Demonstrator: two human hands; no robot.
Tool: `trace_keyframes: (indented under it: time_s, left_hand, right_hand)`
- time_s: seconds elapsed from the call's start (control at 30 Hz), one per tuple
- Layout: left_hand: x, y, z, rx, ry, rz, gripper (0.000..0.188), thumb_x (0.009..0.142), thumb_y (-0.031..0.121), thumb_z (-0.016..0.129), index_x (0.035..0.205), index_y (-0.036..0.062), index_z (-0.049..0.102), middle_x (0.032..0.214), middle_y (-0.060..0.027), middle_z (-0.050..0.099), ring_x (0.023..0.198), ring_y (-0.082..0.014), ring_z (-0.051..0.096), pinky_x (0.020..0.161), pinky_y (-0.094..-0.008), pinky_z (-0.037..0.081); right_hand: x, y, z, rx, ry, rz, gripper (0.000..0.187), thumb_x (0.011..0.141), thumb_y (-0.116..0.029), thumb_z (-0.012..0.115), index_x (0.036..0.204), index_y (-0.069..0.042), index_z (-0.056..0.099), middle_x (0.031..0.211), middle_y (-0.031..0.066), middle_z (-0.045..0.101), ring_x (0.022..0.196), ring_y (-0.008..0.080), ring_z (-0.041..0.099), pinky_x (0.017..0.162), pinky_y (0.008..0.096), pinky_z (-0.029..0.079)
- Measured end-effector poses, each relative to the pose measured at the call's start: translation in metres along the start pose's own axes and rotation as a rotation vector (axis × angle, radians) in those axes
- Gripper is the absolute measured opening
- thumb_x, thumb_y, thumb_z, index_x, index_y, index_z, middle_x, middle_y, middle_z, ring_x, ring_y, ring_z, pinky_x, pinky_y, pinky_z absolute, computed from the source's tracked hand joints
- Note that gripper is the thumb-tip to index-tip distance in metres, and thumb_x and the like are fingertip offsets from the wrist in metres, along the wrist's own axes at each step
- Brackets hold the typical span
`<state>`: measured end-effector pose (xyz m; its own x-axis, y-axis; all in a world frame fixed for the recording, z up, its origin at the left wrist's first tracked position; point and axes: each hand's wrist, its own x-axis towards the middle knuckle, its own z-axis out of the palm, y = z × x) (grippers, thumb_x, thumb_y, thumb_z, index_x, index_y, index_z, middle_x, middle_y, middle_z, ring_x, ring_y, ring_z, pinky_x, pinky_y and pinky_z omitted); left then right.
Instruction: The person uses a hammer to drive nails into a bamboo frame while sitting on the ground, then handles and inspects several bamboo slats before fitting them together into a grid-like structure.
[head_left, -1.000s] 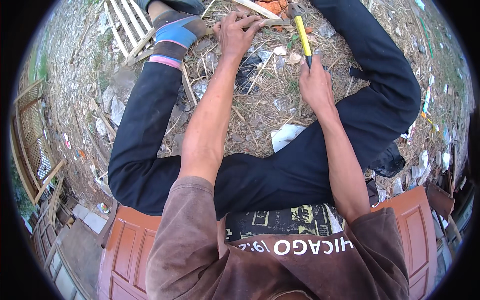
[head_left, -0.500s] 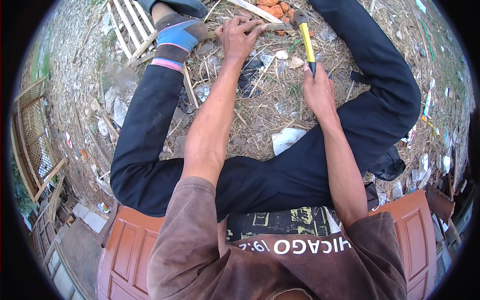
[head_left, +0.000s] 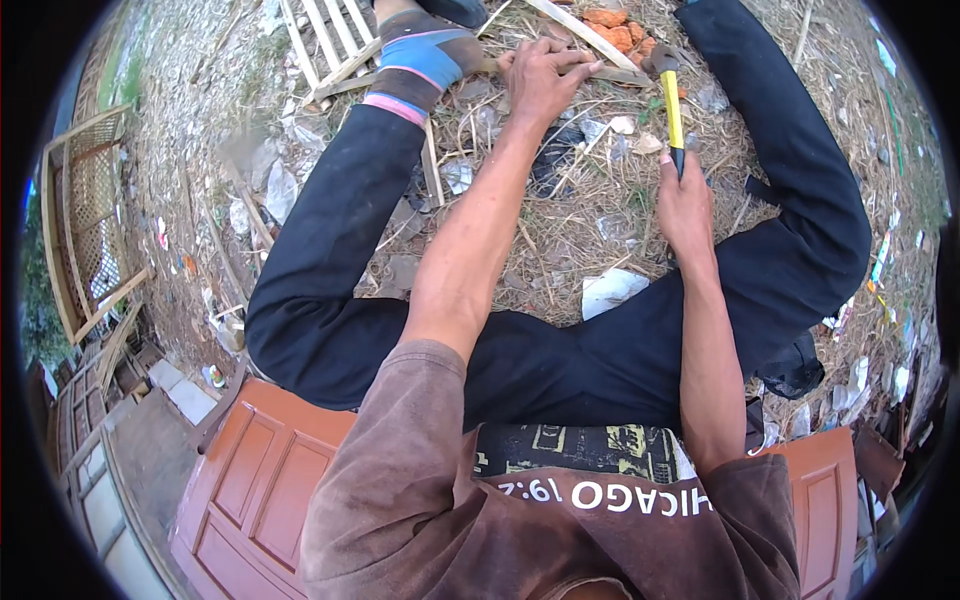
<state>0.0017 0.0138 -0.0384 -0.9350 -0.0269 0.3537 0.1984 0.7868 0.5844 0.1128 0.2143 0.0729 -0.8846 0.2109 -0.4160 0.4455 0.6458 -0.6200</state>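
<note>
My right hand (head_left: 688, 208) is wrapped round the black grip of a hammer (head_left: 674, 115) with a yellow handle. The hammer's head lies just beyond the right end of a thin wooden strip (head_left: 618, 74), beside some broken orange brick; whether it touches the wood I cannot tell. My left hand (head_left: 545, 82) is closed over that strip, thumb and fingers pointing toward the hammer. Whether a nail sits between the fingertips is too small to tell. The strip's left end reaches my foot in a striped sock (head_left: 425, 60). A second pale strip (head_left: 585, 32) slants in from the top edge.
Broken orange bricks (head_left: 622, 32) lie at the far side. Beside my foot is a slatted wooden frame (head_left: 335, 40). A white shard (head_left: 612, 292) rests on the dry grass between my legs. Reddish-brown panelled wood (head_left: 260, 480) lies under me, and a lattice panel (head_left: 95, 215) stands far left.
The view has turned, so the whole scene sits farther right in the picture. Both hands keep their holds, and the hammer stays near the strip's right end.
</note>
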Motion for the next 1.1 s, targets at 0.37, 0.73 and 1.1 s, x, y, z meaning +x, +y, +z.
trace_keyframes:
  time_s: [0.37,0.73,1.1]
  left_hand:
    - [-0.001,0.006,-0.008,-0.041,-0.052,-0.079,0.032,0.08,0.051,0.077,0.095,0.0229,0.082,0.095,0.003,0.066,0.104,-0.0158,0.055,0.097,-0.0385,0.027]
    - [0.004,0.009,-0.01,-0.028,-0.077,-0.103,0.03,0.083,0.048,0.076,0.095,0.0221,0.082,0.098,0.0003,0.067,0.108,-0.0184,0.056,0.098,-0.0406,0.027]
    - [0.005,0.006,-0.003,0.0,-0.07,-0.093,0.031,0.084,0.052,0.074,0.097,0.0244,0.081,0.094,0.0015,0.065,0.104,-0.0183,0.056,0.095,-0.0411,0.027]
  right_hand:
    - [-0.001,0.003,0.006,-0.044,0.002,-0.066,0.032,0.103,-0.028,0.049,0.11,0.003,0.054,0.092,0.029,0.065,0.086,0.0479,0.063,0.076,0.0549,0.045]
    - [0.005,0.004,0.007,-0.009,0.001,-0.077,0.031,0.103,-0.028,0.049,0.107,0.002,0.053,0.091,0.0327,0.065,0.089,0.0524,0.062,0.077,0.0584,0.044]
    - [0.011,0.0,0.005,0.031,0.089,-0.111,0.029,0.104,-0.028,0.048,0.106,0.0,0.051,0.083,0.0296,0.065,0.08,0.0508,0.063,0.071,0.0574,0.044]
